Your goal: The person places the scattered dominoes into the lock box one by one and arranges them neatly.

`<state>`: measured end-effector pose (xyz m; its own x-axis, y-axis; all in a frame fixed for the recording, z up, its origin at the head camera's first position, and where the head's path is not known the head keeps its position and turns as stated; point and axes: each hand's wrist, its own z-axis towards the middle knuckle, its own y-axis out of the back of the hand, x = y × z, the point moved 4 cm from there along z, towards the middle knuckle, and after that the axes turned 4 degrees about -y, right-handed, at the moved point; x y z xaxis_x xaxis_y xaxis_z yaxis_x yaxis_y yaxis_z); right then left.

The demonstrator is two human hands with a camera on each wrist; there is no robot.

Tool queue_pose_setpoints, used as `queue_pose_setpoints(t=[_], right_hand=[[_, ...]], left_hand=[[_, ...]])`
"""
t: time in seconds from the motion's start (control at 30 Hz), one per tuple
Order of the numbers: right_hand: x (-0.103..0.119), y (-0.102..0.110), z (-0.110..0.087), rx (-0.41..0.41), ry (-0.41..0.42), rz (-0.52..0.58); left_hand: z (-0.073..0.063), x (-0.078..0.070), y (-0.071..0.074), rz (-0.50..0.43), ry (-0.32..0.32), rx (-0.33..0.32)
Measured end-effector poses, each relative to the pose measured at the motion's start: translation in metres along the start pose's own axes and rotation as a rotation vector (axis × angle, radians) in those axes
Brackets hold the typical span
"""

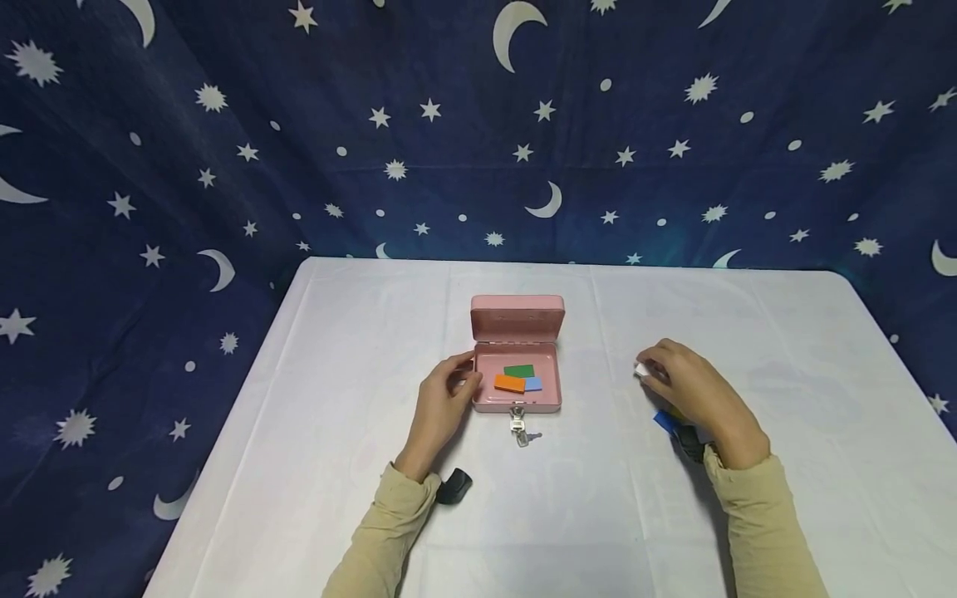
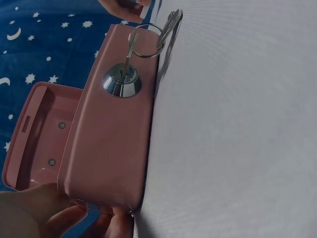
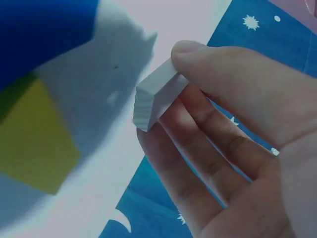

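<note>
A pink metal cash box (image 1: pixel 554 407) stands on the table with its lid (image 1: pixel 517 319) raised. Inside lie a green block (image 1: pixel 519 370), an orange block (image 1: pixel 510 384) and a light blue block (image 1: pixel 533 384). My left hand (image 1: pixel 439 407) grips the box's left side, with the thumb at its rim. Off to the right, my right hand (image 1: pixel 691 389) pinches a white block (image 3: pixel 161 91) between thumb and fingertips, above the table. Below that hand are a blue block (image 3: pixel 44 34) and a yellow block (image 3: pixel 42 139), partly hidden in the head view.
A key sits in the round lock (image 2: pixel 122 82) on the box's front, with another key (image 2: pixel 170 29) hanging from the ring. The white-covered table (image 1: pixel 583 515) ends at a dark blue star-patterned cloth (image 1: pixel 449 100) behind it.
</note>
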<state>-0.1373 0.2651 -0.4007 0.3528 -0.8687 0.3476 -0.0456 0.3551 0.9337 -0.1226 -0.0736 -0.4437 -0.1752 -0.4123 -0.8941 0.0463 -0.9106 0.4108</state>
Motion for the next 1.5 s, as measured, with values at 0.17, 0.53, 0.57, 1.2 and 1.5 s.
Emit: queue_pose_setpoints(t=[0.17,0.53,0.57,1.2,1.5], right_hand=[[0.009,0.007,0.003,-0.036,0.048,-0.015],[0.032,0.009,0.010,-0.080,0.130,-0.001],[0.033,0.009,0.011,-0.084,0.134,0.000],[0.054,0.008,0.020,-0.122,0.186,0.030],[0.066,0.006,0.027,-0.093,0.164,0.055]], left_hand=[[0.001,-0.001,-0.002,0.000,-0.007,0.007],[-0.001,0.001,0.002,0.020,-0.016,-0.008],[-0.001,0.001,0.002,0.026,-0.018,-0.008],[-0.001,0.001,0.001,0.013,-0.018,0.002],[-0.001,0.000,0.000,0.007,-0.007,0.007]])
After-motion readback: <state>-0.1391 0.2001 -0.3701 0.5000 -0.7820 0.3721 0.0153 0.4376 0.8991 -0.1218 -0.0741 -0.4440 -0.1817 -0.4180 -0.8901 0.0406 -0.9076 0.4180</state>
